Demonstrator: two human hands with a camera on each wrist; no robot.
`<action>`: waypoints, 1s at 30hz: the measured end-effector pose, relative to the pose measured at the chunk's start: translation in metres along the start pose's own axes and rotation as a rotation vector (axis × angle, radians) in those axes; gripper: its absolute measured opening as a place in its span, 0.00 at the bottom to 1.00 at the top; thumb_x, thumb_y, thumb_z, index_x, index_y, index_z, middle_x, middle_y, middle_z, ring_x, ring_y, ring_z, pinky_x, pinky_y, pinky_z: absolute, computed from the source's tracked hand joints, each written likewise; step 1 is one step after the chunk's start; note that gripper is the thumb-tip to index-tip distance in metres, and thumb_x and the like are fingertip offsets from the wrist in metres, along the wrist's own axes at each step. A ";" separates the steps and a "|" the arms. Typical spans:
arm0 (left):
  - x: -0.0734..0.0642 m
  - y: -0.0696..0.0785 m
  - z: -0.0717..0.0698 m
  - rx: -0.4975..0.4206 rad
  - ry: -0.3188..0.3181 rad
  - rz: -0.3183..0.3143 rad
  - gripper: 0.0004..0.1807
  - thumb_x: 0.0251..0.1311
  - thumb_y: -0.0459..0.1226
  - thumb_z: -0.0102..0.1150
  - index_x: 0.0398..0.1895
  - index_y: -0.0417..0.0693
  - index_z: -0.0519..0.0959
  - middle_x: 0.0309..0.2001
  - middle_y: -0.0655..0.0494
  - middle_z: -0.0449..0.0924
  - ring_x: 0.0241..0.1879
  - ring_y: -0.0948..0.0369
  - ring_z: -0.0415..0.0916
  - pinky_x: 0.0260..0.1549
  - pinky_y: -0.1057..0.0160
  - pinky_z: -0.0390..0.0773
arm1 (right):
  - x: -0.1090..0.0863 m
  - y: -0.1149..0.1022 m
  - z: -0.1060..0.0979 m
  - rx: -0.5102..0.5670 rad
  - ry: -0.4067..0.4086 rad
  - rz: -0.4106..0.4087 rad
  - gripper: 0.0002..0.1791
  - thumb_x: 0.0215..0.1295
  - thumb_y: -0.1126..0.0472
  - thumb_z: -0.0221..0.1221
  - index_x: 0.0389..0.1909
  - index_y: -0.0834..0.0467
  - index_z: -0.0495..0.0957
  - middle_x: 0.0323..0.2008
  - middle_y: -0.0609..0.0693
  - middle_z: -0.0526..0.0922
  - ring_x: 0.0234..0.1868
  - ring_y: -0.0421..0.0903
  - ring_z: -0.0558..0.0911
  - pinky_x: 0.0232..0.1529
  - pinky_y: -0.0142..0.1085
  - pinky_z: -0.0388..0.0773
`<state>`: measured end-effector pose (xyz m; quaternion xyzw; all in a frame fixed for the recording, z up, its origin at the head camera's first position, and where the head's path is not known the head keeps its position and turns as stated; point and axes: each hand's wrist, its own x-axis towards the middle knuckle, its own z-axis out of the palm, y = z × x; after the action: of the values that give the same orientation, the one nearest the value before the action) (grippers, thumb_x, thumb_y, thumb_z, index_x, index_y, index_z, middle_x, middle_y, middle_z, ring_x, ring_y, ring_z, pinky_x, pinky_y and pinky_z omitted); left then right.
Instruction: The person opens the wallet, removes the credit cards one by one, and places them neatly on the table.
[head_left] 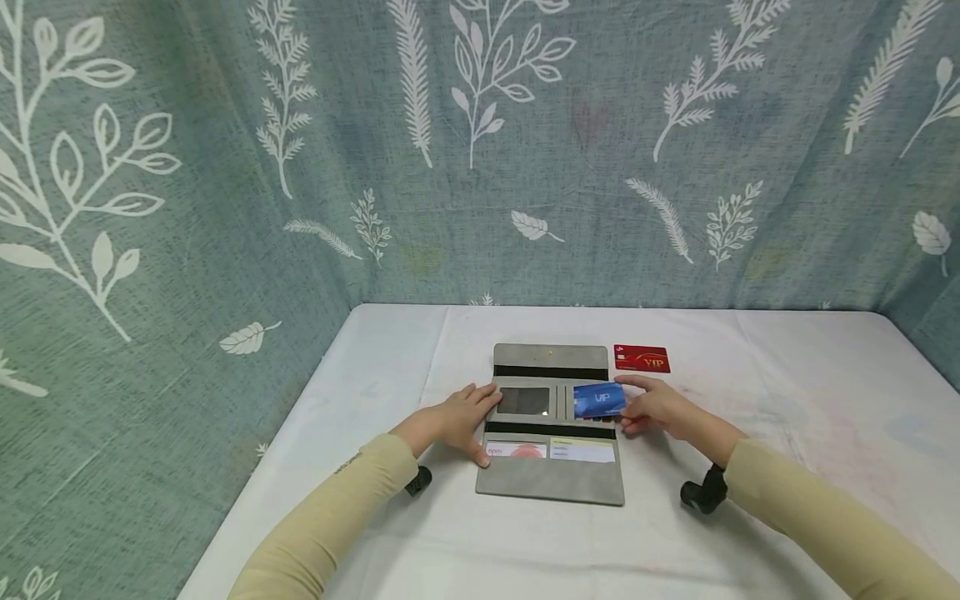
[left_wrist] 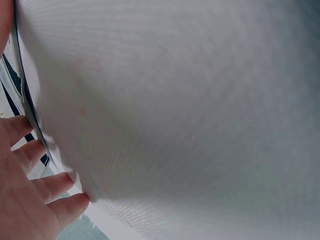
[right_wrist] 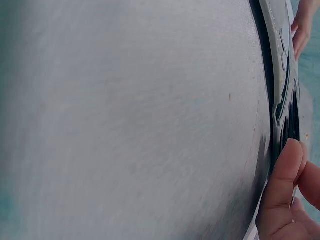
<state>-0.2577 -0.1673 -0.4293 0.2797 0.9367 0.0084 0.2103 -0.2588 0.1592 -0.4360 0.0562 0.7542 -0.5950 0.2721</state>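
Note:
A grey wallet (head_left: 551, 482) lies unfolded on the white-covered table, with card slots and a clear window (head_left: 524, 401) in its middle panel. My right hand (head_left: 660, 408) pinches the right end of a blue VIP card (head_left: 598, 400), which lies over the slots on the wallet's right side. Whether the card is inside a slot I cannot tell. The left hand (head_left: 459, 419) rests with spread fingers on the wallet's left edge. In the left wrist view, the fingers (left_wrist: 52, 187) are extended. Thumb and finger of the right hand (right_wrist: 287, 200) meet in the right wrist view; the card is hidden there.
A red VIP card (head_left: 642, 358) lies on the table just beyond the wallet's upper right corner. Two cards, one pink and white (head_left: 516, 450) and one pale (head_left: 582, 450), sit in the lower pocket. A leaf-patterned curtain (head_left: 525, 167) stands behind the white table (head_left: 405, 350).

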 end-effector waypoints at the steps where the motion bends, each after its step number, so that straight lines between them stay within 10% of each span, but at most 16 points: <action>1: 0.000 0.000 0.000 0.000 0.002 0.001 0.61 0.37 0.58 0.69 0.71 0.44 0.48 0.72 0.47 0.41 0.69 0.42 0.40 0.65 0.48 0.49 | -0.001 0.000 -0.001 0.006 0.001 0.002 0.36 0.59 0.75 0.51 0.69 0.62 0.50 0.32 0.58 0.73 0.22 0.42 0.78 0.32 0.33 0.80; 30: -0.002 0.001 -0.001 0.017 -0.003 0.001 0.61 0.38 0.59 0.68 0.71 0.44 0.47 0.72 0.47 0.40 0.69 0.43 0.40 0.65 0.48 0.50 | -0.015 0.008 -0.068 0.068 0.074 0.023 0.41 0.62 0.75 0.47 0.71 0.59 0.36 0.27 0.53 0.72 0.25 0.41 0.76 0.34 0.35 0.80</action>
<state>-0.2562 -0.1667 -0.4272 0.2818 0.9363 0.0001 0.2095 -0.2658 0.2280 -0.4258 0.0963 0.7423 -0.6147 0.2487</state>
